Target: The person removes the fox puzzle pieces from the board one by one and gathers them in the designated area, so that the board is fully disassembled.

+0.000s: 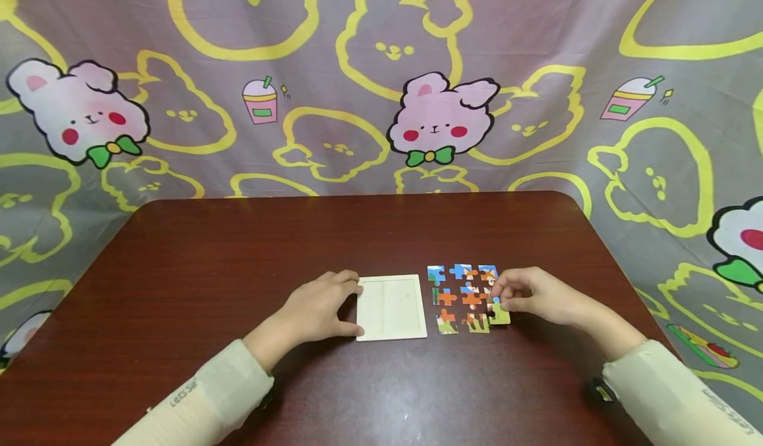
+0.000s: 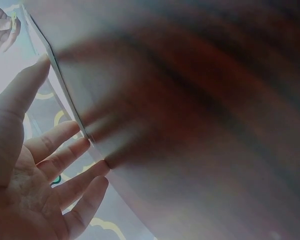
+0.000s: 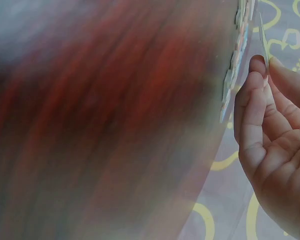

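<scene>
A pale square puzzle tray (image 1: 422,307) with a raised rim lies on the table. My left hand (image 1: 318,305) rests at its left edge, the thumb near the lower corner and the fingers near the upper one. In the left wrist view the fingertips (image 2: 82,144) touch the tray's side, spread apart. My right hand (image 1: 539,293) pinches a green-yellow puzzle piece (image 1: 499,315) between thumb and fingertips. The right wrist view shows that piece edge-on as a thin sliver (image 3: 263,37), raised off the table. Loose puzzle pieces (image 1: 471,298) with a fox picture lie in rows beside the tray.
The dark red-brown table (image 1: 268,247) extends to both sides and behind the tray. A patterned curtain (image 1: 334,81) with bunny faces hangs along its far edge. The lower right piece of the rows partly lies under the right hand's held piece in the head view.
</scene>
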### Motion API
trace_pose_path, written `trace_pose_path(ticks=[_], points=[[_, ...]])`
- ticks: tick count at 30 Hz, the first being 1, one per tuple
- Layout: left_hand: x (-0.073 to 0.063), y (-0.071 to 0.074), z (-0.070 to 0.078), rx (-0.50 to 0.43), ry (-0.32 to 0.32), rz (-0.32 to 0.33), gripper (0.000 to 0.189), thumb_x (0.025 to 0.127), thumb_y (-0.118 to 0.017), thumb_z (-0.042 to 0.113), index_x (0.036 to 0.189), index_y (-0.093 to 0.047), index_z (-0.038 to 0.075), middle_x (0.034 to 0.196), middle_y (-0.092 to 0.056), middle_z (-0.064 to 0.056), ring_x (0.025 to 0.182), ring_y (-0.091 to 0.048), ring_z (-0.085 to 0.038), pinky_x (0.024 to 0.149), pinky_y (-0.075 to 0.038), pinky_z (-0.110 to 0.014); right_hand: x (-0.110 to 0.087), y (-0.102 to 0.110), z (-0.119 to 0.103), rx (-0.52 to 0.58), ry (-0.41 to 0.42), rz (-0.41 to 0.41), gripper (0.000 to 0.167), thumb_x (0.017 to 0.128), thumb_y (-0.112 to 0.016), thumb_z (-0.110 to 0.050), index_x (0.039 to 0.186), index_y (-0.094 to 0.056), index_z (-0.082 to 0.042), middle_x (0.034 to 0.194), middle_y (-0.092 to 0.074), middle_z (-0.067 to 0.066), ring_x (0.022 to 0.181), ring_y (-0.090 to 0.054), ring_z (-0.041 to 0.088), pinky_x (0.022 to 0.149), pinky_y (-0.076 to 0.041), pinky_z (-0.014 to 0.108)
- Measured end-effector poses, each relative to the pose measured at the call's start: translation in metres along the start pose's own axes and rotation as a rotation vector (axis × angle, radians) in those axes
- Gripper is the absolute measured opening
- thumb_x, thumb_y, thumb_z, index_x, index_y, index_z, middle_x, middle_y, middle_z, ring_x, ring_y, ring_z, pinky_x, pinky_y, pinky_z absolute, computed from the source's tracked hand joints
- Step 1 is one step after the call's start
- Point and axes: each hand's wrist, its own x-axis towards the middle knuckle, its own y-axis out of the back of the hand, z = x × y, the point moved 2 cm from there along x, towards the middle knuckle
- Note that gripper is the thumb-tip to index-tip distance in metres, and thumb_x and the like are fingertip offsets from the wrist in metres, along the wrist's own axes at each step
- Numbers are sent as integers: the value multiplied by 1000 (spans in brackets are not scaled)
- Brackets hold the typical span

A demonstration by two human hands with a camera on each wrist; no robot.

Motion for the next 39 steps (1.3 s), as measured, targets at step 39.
trace_pose_path(ticks=[39], points=[[5, 0, -2, -11, -17, -12, 65, 77, -82, 47, 128, -65, 11, 143, -54, -7, 129, -54, -31, 97, -51, -48, -4, 13, 7, -139, -40, 13, 9, 92, -67, -7, 100, -66, -3, 87, -70, 1, 78, -63, 2, 73, -53, 23]])
